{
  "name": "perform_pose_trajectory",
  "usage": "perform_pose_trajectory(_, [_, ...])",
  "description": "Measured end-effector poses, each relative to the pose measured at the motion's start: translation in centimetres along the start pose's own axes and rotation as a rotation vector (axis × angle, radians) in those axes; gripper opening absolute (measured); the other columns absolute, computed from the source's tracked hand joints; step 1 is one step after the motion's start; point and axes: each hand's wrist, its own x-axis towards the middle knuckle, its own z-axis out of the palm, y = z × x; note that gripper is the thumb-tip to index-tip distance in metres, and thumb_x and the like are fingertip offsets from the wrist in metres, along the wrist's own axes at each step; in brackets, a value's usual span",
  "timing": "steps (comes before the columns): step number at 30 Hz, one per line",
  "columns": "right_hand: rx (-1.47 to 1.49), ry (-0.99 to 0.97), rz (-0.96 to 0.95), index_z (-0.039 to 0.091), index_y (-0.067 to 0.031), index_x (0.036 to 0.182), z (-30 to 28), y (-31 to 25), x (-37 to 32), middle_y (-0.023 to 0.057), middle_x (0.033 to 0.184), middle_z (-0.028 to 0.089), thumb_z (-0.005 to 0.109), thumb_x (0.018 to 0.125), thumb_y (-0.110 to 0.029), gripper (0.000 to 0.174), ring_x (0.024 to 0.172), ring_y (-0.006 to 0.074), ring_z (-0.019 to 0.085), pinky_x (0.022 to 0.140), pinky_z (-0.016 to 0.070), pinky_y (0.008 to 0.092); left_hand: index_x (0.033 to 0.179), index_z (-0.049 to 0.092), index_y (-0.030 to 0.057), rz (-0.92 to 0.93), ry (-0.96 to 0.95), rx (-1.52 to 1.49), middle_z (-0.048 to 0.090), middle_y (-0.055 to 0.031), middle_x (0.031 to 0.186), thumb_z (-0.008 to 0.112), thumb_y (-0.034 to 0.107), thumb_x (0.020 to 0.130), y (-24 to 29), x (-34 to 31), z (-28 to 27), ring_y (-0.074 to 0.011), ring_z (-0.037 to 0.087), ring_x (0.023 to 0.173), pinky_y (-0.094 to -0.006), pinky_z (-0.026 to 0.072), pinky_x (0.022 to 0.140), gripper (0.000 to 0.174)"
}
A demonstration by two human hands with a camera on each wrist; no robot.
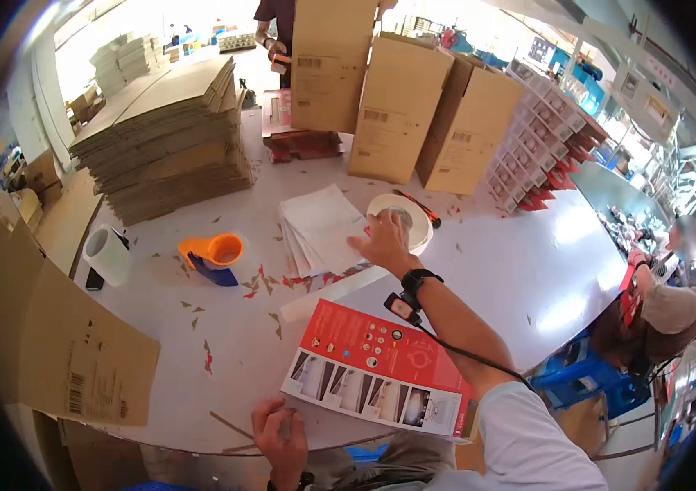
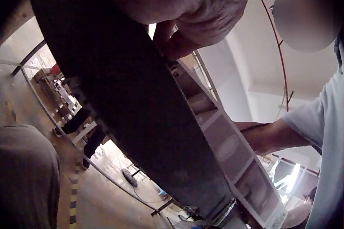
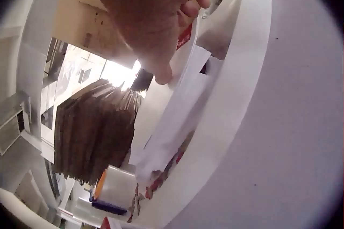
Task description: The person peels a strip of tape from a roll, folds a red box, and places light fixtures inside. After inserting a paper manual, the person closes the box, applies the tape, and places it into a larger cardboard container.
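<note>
My right hand (image 1: 389, 241) lies over a roll of white tape-like strip (image 1: 423, 233), thumb spread out to the left and fingers over the roll's middle. From the roll a pale strip (image 1: 327, 296) runs across the table toward the lower left; in the right wrist view the strip (image 3: 231, 116) curves below the hand. Beside the thumb lies a stack of white sheets (image 1: 319, 229). At the table's near edge rests my left hand (image 1: 281, 438), its fingers loosely bent and holding nothing. A red and white printed box (image 1: 381, 364) lies between my arms, right of the left hand.
An orange tape dispenser (image 1: 213, 250) and a clear film roll (image 1: 106, 254) stand on the left. Flattened cartons (image 1: 164, 139) are piled behind them. Upright cartons (image 1: 401, 106) and stacked printed boxes (image 1: 540, 135) line the back. An open carton (image 1: 70, 344) stands at the near left.
</note>
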Motion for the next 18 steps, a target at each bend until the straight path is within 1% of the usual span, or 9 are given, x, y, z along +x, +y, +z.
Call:
perform_pose_trajectory(1, [-0.013, -0.033, 0.018, 0.07, 0.0002, 0.117, 0.3, -0.1, 0.1, 0.0177, 0.13, 0.055, 0.077, 0.082, -0.05, 0.062, 0.129, 0.0391, 0.047, 0.102, 0.0407, 0.0578, 0.09, 0.07, -0.0004, -0.005, 0.0, -0.015, 0.067, -0.0178, 0.112, 0.073, -0.003, 0.077, 0.1, 0.0, -0.1, -0.0355, 0.062, 0.108, -0.0447, 0.0507, 0.094, 0.014])
perform_pose_trajectory(4, [-0.037, -0.045, 0.039, 0.068, 0.0004, 0.121, 0.9, -0.7, 0.5, 0.0179, 0.13, 0.054, 0.075, 0.084, -0.05, 0.063, 0.129, 0.0379, 0.047, 0.101, 0.0401, 0.0576, 0.09, 0.07, -0.0002, 0.014, 0.009, -0.002, 0.067, -0.0178, 0.111, 0.073, -0.003, 0.077, 0.0, 0.0, -0.2, -0.0358, 0.062, 0.108, -0.0448, 0.0506, 0.094, 0.013])
perform_pose_trajectory(7, [-0.107, 0.065, -0.018, 0.07, -0.0021, 0.118, 0.8, -1.2, 0.0, 0.0184, 0.126, 0.058, 0.076, 0.084, -0.049, 0.058, 0.124, 0.0384, 0.052, 0.102, 0.0413, 0.0572, 0.09, 0.069, -0.0004, 0.0, -0.011, 0.002, 0.066, -0.0181, 0.113, 0.073, 0.001, 0.08, -0.2, -0.2, -0.2, -0.0355, 0.063, 0.109, -0.0467, 0.0496, 0.096, 0.011])
perform_pose_trajectory(8, [-0.129, 0.098, -0.034, 0.068, -0.0016, 0.12, 1.1, -1.2, 0.0, 0.018, 0.126, 0.058, 0.076, 0.085, -0.048, 0.059, 0.124, 0.0378, 0.052, 0.102, 0.0411, 0.0566, 0.091, 0.069, -0.0006, -0.009, -0.02, -0.001, 0.066, -0.0183, 0.113, 0.073, 0.003, 0.082, -0.3, -0.2, -0.3, -0.0353, 0.063, 0.11, -0.0477, 0.049, 0.096, 0.01])
perform_pose_trajectory(10, [-0.178, 0.17, -0.069, 0.066, -0.0006, 0.125, 1.4, -1.5, -0.1, 0.0173, 0.126, 0.058, 0.076, 0.085, -0.046, 0.061, 0.123, 0.0367, 0.052, 0.102, 0.0406, 0.0556, 0.091, 0.069, -0.0005, 0.019, -0.027, 0.013, 0.066, -0.0183, 0.113, 0.073, 0.003, 0.082, -0.3, -0.1, -0.2, -0.0353, 0.063, 0.109, -0.0478, 0.0492, 0.096, 0.011])
perform_pose_trajectory(13, [-0.185, 0.166, -0.103, 0.062, 0.0009, 0.13, 1.1, -1.6, -0.5, 0.0158, 0.126, 0.059, 0.077, 0.086, -0.043, 0.064, 0.124, 0.0356, 0.052, 0.1, 0.0408, 0.0548, 0.091, 0.069, -0.0004, 0.067, -0.03, 0.039, 0.066, -0.0183, 0.112, 0.074, 0.004, 0.081, -0.2, -0.2, -0.2, -0.0355, 0.063, 0.108, -0.0477, 0.0493, 0.095, 0.012])
perform_pose_trajectory(16, [-0.187, 0.214, -0.132, 0.063, 0.0015, 0.125, 1.6, -1.6, -0.3, 0.014, 0.124, 0.06, 0.077, 0.086, -0.037, 0.057, 0.125, 0.0337, 0.052, 0.099, 0.0405, 0.0548, 0.09, 0.069, -0.0005, 0.098, -0.021, 0.032, 0.066, -0.0186, 0.111, 0.075, 0.004, 0.081, -0.2, -0.2, -0.2, -0.0363, 0.062, 0.107, -0.0476, 0.0494, 0.094, 0.012])
perform_pose_trajectory(18, [-0.232, 0.242, -0.201, 0.065, -0.0007, 0.118, 1.9, -1.3, -0.1, 0.0143, 0.119, 0.063, 0.075, 0.087, -0.031, 0.045, 0.12, 0.0342, 0.056, 0.094, 0.044, 0.054, 0.09, 0.069, -0.0007, 0.098, -0.009, 0.022, 0.066, -0.0188, 0.11, 0.075, 0.004, 0.081, -0.3, -0.3, 0.0, -0.0366, 0.062, 0.106, -0.0475, 0.0494, 0.094, 0.012])
